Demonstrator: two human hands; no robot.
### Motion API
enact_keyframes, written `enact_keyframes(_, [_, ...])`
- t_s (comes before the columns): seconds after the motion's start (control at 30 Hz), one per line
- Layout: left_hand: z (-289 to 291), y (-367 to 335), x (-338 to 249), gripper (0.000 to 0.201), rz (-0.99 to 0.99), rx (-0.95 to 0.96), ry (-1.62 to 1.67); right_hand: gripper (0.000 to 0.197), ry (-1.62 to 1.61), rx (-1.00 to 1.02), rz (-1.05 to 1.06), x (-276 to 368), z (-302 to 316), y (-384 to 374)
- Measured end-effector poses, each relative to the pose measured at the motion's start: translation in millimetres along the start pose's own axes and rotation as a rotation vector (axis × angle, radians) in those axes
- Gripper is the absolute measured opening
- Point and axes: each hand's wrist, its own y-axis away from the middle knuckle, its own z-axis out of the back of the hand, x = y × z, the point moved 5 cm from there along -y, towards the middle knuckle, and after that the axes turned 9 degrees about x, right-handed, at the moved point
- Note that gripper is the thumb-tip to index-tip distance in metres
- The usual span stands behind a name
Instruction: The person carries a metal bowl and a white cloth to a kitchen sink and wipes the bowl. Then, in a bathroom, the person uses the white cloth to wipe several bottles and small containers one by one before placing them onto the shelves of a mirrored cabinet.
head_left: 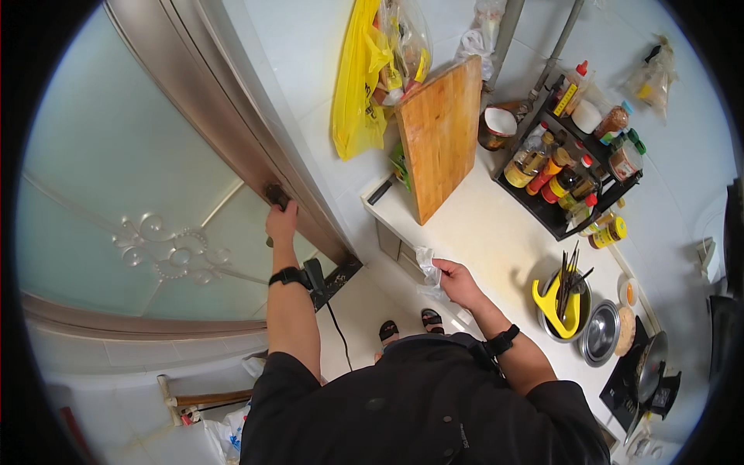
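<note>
My left hand (281, 224) is closed around the dark handle (275, 195) of a frosted glass door (108, 170) with a brown metal frame. In my right hand (460, 286), a crumpled white, partly see-through piece (427, 264) is pinched between thumb and fingers. It looks like a thin plastic bag or tissue; which one I cannot tell. That hand is over the front edge of the white counter (496, 232), near a drawer front. Each wrist wears a black strap.
A wooden cutting board (443, 136) leans upright on the counter beside a hanging yellow plastic bag (358, 93). Farther right stand a black rack (552, 221) of sauce bottles, a yellow-handled tool (552, 304) in a bowl, and a steel bowl (601, 333). A black cable (338, 329) crosses the floor.
</note>
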Motion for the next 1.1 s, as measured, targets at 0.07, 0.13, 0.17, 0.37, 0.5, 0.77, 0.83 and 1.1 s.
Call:
enact_keyframes(0.07, [-1, 22, -11, 0.050, -0.013, -0.002, -0.002, 0.030, -0.080, 0.046, 0.019, 10, 4, -8])
enact_keyframes(0.13, [-3, 45, -22, 0.049, -0.020, 0.000, -0.008, 0.030, -0.090, 0.074, 0.051, 4, 9, -22])
enact_keyframes(0.17, [-2, 56, -26, 0.047, -0.057, 0.008, 0.011, 0.030, -0.090, 0.096, 0.076, 8, 8, -27])
enact_keyframes(0.37, [6, 120, -29, 0.037, -0.074, 0.004, 0.007, 0.028, -0.251, 0.282, 0.094, 25, -10, -50])
enact_keyframes(0.5, [9, 168, -18, 0.042, 0.004, 0.103, 0.004, 0.027, -0.184, 0.318, 0.105, 13, -21, -65])
enact_keyframes(0.77, [31, 283, 34, 0.040, -0.035, 0.024, 0.166, 0.030, -0.036, 0.584, 0.136, 44, -70, -70])
enact_keyframes(0.83, [51, 313, 6, 0.036, -0.240, -0.028, -0.038, 0.030, 0.007, 0.660, 0.163, 45, -85, -69])
enact_keyframes(1.1, [115, 471, 151, 0.031, 0.355, -0.168, 0.214, 0.031, -0.003, 1.201, 0.573, 95, -205, -22])
